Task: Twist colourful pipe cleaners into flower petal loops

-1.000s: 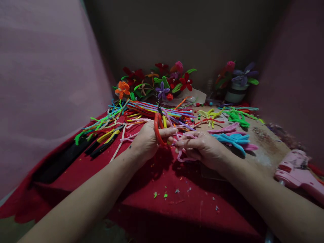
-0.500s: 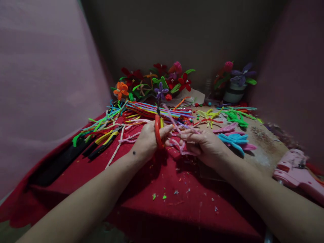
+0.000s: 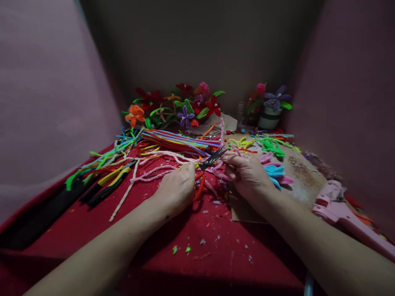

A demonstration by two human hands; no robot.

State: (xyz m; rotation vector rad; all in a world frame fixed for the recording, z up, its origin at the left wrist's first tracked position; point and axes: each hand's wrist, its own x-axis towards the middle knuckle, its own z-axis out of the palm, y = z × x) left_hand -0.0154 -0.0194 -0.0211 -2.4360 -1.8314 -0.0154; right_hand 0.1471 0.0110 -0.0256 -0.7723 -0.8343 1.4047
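Observation:
Near the centre, my left hand (image 3: 179, 186) is wrapped round the handles of a pair of scissors (image 3: 212, 158) with black blades and red and yellow handles. The blades point right, slightly apart, toward the fingertips of my right hand (image 3: 247, 170). That hand pinches a pink pipe cleaner (image 3: 222, 130), part of which stands up above the fingers; more pink loops hang beside them. Behind the scissors lies a bundle of coloured pipe cleaners (image 3: 182, 139). Long pale pink pieces (image 3: 154, 174) stretch to the left of my left hand.
Pliers (image 3: 112, 185) lie on the red cloth (image 3: 123, 242) at the left. Fuzzy flowers (image 3: 185, 116) stand behind, with a potted one (image 3: 270, 117) further right. Blue petals (image 3: 274, 172) rest on a board (image 3: 296, 181). A pink glue gun (image 3: 336, 205) is at the right. Small scraps dot the cloth.
The scissors have swung from upright to pointing right, toward my right hand. The pink piece now stands more upright. The whole view has shifted, so the tabletop items appear further left.

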